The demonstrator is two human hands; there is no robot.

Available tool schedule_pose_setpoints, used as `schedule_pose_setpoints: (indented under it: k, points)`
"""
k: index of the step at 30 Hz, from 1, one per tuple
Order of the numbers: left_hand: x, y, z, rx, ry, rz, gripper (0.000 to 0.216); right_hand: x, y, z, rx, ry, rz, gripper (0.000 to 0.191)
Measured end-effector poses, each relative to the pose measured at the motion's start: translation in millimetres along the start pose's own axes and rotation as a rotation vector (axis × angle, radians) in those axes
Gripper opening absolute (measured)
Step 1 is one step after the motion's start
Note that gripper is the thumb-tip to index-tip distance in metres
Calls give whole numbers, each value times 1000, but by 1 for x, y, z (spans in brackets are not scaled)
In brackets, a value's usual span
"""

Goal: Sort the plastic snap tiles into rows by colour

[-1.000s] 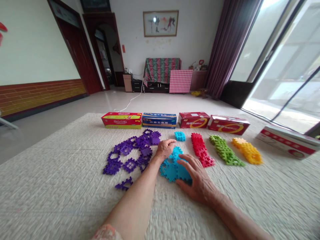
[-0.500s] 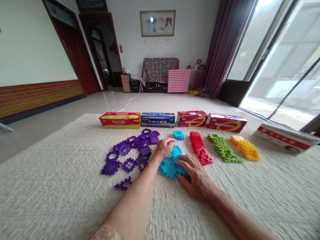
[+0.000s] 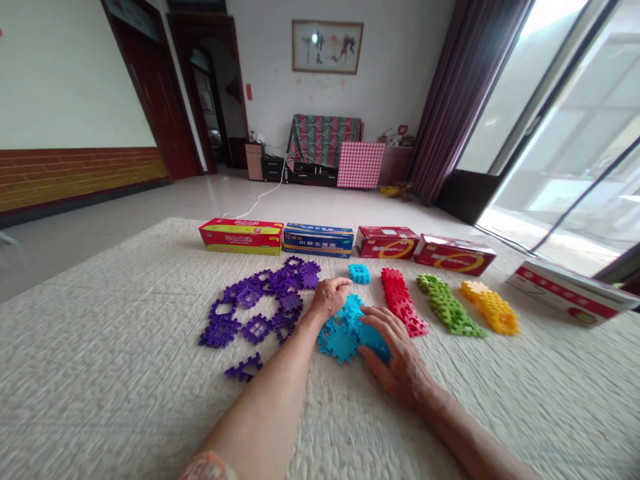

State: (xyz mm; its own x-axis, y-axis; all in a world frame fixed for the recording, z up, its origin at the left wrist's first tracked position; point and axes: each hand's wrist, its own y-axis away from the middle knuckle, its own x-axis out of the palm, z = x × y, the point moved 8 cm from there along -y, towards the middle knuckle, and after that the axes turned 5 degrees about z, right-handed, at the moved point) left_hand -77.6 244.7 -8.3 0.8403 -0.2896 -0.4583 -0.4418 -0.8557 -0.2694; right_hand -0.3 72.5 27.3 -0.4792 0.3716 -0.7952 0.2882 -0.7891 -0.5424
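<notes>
A cluster of light blue interlocking plastic building pieces (image 3: pixel 341 343) lies on the quilted cover between my hands. My left hand (image 3: pixel 331 297) is at the cluster's far left edge, its fingers curled together and pointing right; whatever is under the fingertips is hidden. Over the right side of the cluster, my right hand (image 3: pixel 395 350) has its fingers apart, touching or just above a flat light blue piece (image 3: pixel 374 340). A small light blue stack (image 3: pixel 359 273) sits beyond my left hand. Purple pieces (image 3: pixel 257 328) are spread to the left, partly covered by my left forearm.
Rows of red pieces (image 3: pixel 399 297), green pieces (image 3: pixel 449 303) and yellow pieces (image 3: pixel 493 308) lie to the right. Behind stand a red-yellow box (image 3: pixel 241 238), a blue box (image 3: pixel 319 241), two dark red boxes (image 3: pixel 387 243) and a white-red box (image 3: pixel 570 293).
The view has tilted slightly. My right hand has shifted a little to the right, showing more of the flat light blue piece. My left hand stays nearly in place.
</notes>
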Motion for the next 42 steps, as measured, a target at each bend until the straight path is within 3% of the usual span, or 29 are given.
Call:
schedule_pose_setpoints:
  k: [11,18,21,29,34,42]
  points:
    - [-1,0,-4,-5,-10,-10,30,-6,3,-8,103,-38,-66,43]
    - [-11,-1,-3,-32,75,-107,29,-14,0,-2,103,-58,-124,39]
    - [-14,-1,-2,-49,99,-133,29,-14,-21,-17,132,-25,-133,38]
    - [-25,1,2,-106,130,-254,31,12,-95,-86,105,98,-27,43]
    - [-22,0,5,-116,132,-243,30,19,-103,-103,105,217,-20,51]
    - [-21,0,4,-129,117,-231,28,23,-99,-102,61,303,36,52]
